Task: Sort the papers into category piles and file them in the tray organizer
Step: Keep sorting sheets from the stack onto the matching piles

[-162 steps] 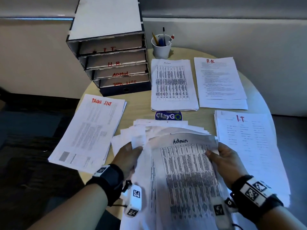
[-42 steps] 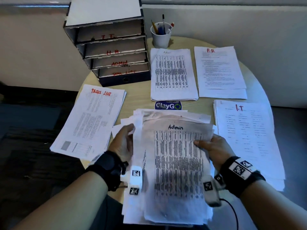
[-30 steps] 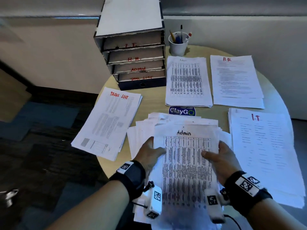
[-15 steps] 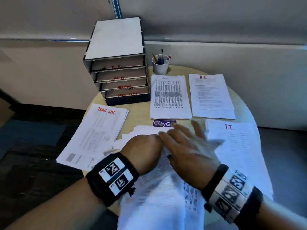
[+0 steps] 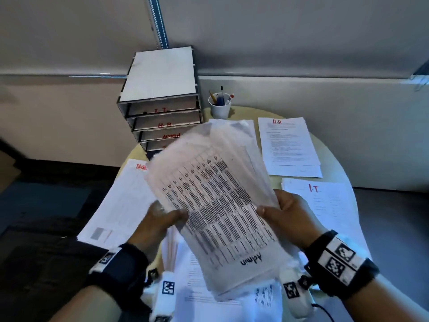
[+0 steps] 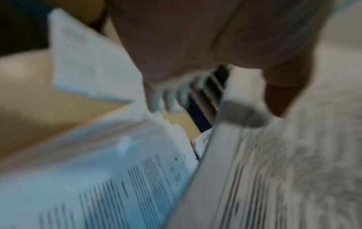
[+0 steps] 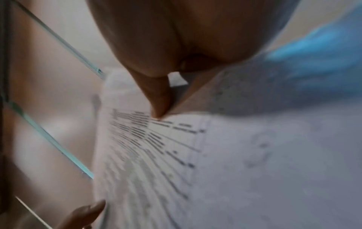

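I hold a thick stack of papers (image 5: 216,205) lifted off the round table and turned so its "Admin" heading faces me upside down. My left hand (image 5: 162,219) grips the stack's left edge, thumb on top. My right hand (image 5: 281,210) grips its right edge. The stack (image 6: 274,178) fills the blurred left wrist view; in the right wrist view my thumb presses its printed sheet (image 7: 156,147). The tray organizer (image 5: 162,108), labelled I.T, H.R, ADMIN, stands at the back left. Sorted piles lie around: H.R (image 5: 289,145), I.T (image 5: 325,205), task list (image 5: 120,205).
A white cup of pens (image 5: 220,105) stands right of the organizer. More loose sheets (image 5: 209,296) lie under the lifted stack at the table's near edge. The Admin pile (image 5: 250,126) is mostly hidden behind the stack. A wall runs behind the table (image 5: 336,159); dark floor lies to the left.
Both hands have picked the stack up from the table and rotated it half a turn, so the Admin heading now points toward me. My view has tilted upward.
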### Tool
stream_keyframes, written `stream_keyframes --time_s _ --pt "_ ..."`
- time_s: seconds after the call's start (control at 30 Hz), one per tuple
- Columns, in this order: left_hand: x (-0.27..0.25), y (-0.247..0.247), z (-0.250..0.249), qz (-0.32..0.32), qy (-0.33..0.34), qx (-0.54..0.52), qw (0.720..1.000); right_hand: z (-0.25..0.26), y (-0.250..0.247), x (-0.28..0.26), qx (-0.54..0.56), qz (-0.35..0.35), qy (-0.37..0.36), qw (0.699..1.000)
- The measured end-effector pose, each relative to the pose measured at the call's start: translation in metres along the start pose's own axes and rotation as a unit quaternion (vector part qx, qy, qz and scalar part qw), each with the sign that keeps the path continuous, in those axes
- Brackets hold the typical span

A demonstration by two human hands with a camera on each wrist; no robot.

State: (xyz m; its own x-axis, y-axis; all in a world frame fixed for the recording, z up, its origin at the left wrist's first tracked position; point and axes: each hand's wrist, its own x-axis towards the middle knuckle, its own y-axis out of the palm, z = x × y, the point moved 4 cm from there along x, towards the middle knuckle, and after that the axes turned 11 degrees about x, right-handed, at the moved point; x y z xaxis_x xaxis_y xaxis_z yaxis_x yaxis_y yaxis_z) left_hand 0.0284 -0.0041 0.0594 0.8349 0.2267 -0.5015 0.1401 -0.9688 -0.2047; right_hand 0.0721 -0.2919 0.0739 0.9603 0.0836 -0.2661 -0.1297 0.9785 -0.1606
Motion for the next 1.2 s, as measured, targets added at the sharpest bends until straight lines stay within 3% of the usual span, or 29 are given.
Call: stream_keyframes --time_s 0.07,0.17,0.27,0.37,0.5,0.63,0.77,0.9,0.97,1.03,1.13,1.2 --pt "0.007 0.012 0.001 0.023 0.018 -0.026 0.999 0.000 0.007 0.003 0.018 0.000 -0.004 1.000" --pt "0.013 0.019 -0.019 0.005 0.133 -0.025 0.991 0.004 0.011 0.004 0.009 -0.056 -0.021 0.998" --pt "0.001 0.023 -0.047 -0.059 0.235 -0.026 0.970 0.008 0.019 0.000 0.099 -0.090 -0.056 0.989" --pt "-0.007 0.024 -0.051 -0.085 0.276 -0.010 0.957 0.005 0.027 -0.004 0.144 -0.092 -0.087 0.981" --pt "0.000 0.012 -0.016 -0.028 0.226 -0.020 0.974 -0.012 0.025 -0.006 0.130 -0.047 -0.088 0.986" --pt "0.014 0.012 0.004 0.018 0.182 0.029 0.983 -0.031 0.023 0.001 0.162 -0.061 -0.045 0.984" --pt "0.017 0.022 -0.009 0.016 0.199 0.075 0.977 -0.028 0.034 0.006 0.182 -0.056 -0.037 0.981" --pt "0.020 0.010 -0.025 0.008 0.214 0.005 0.977 -0.012 0.029 0.010 0.179 -0.029 -0.088 0.980" --pt "0.028 -0.003 -0.018 0.019 0.172 -0.108 0.979 -0.020 0.020 0.012 0.144 0.015 -0.078 0.986" --pt "0.038 -0.012 -0.007 0.055 0.091 -0.259 0.960 -0.037 0.009 0.012 0.113 0.040 -0.032 0.992" --pt "0.038 -0.010 0.000 0.054 0.016 -0.347 0.936 -0.050 0.015 0.002 0.260 0.037 0.037 0.964" --pt "0.032 0.004 0.003 0.040 -0.011 -0.364 0.930 -0.048 0.032 -0.005 0.349 0.038 0.039 0.936"
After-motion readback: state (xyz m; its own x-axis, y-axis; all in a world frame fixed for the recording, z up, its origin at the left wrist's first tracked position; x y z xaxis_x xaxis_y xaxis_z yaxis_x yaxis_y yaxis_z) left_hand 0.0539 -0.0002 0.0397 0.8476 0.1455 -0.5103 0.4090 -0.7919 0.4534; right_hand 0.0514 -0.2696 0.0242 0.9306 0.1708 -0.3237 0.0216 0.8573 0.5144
